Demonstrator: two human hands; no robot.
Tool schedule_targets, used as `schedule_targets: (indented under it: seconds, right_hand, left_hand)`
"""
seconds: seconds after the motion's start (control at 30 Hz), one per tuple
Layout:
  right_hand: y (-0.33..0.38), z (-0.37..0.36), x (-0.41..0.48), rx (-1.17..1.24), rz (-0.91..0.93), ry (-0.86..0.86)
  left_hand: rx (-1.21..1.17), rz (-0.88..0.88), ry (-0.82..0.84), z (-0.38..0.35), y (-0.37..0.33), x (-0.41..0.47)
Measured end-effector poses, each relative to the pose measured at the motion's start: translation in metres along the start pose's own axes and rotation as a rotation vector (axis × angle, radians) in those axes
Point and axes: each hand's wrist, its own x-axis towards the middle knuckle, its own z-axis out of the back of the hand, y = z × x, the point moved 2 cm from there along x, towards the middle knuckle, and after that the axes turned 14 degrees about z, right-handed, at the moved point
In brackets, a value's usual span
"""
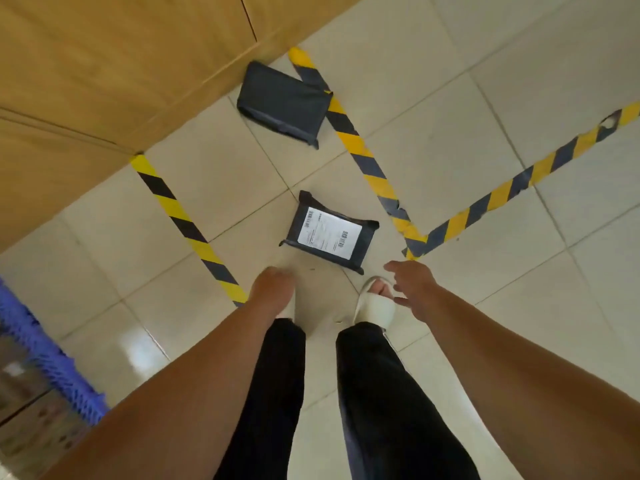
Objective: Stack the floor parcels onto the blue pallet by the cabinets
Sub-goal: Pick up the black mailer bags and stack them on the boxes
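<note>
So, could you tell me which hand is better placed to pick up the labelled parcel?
Probably the right hand: its fingers are spread and point toward the near corner of the labelled parcel. The left hand hangs loosely curled, holding nothing.

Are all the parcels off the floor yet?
Not yet. Done: cannot tell, only an edge of the blue pallet shows. In hand: nothing; the left hand and right hand are empty, near the labelled parcel. Left: that one and the plain dark parcel by the cabinets both lie on the floor.
</note>
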Motion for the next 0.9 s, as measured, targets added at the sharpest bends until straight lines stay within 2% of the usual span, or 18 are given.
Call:
schedule_targets:
  seconds: [0.1,0.27,0.37,0.47,0.57,0.73,0.8,0.9]
  right_hand:
    - [-0.019,-0.034,0.065,0.063,-0.037,-0.010]
    - [-0.030,-0.077,0.154,0.263,-0.032,-0.018]
    - [-0.031,-0.089,0.185,0.372,-0.099,0.011]
    - [-0.023,-0.092,0.184,0.356,-0.133,-0.003]
    - [-0.026,-0.084,0.162,0.372,-0.124,0.003]
    - [-0.032,-0.047,0.108,0.317,-0.068,-0.066]
    - [-0.007,-0.027,0.045,0.295,-0.045,-0.065]
    - [0.061,-0.003,-0.098,0.197,-0.011,-0.052]
  left_hand:
    - [0.161,0.030,0.037,-0.019,-0.021,0.073]
    - [0.181,-0.070,0.046,-0.033,-0.087,0.155]
    - [0.180,-0.040,0.263,-0.045,-0.107,0.193]
    - [0.099,-0.017,0.307,-0.051,-0.103,0.209]
    - [0.050,0.006,0.319,-0.046,-0.089,0.178]
    - [-0.035,-0.091,0.236,-0.008,-0.052,0.052]
    - [-0.097,-0.134,0.222,0.022,-0.038,-0.006]
    - [-0.223,-0.147,0.228,0.077,-0.019,-0.104]
